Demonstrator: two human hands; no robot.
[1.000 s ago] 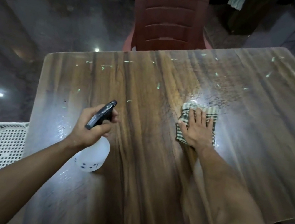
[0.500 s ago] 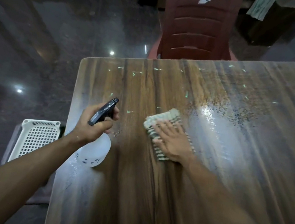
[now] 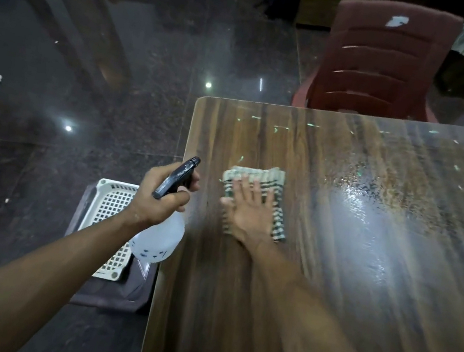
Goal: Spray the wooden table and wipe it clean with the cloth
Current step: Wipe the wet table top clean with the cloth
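The wooden table (image 3: 324, 314) fills the right half of the view, with a wet shiny patch (image 3: 358, 203) and small pale specks near its far edge. My right hand (image 3: 249, 212) lies flat with fingers spread on a striped green-and-white cloth (image 3: 270, 179), pressing it onto the table near the left edge. My left hand (image 3: 160, 194) grips a white spray bottle (image 3: 158, 240) with a black trigger head (image 3: 177, 176), held over the table's left edge.
A dark red plastic chair (image 3: 381, 62) stands behind the table's far edge. A white perforated basket (image 3: 113, 217) sits on a dark stool left of the table, under the bottle. Dark polished floor lies to the left.
My right hand has slid the cloth leftward across the table, away from the wet patch toward the left edge. The view has swung left. The left hand still holds the bottle.
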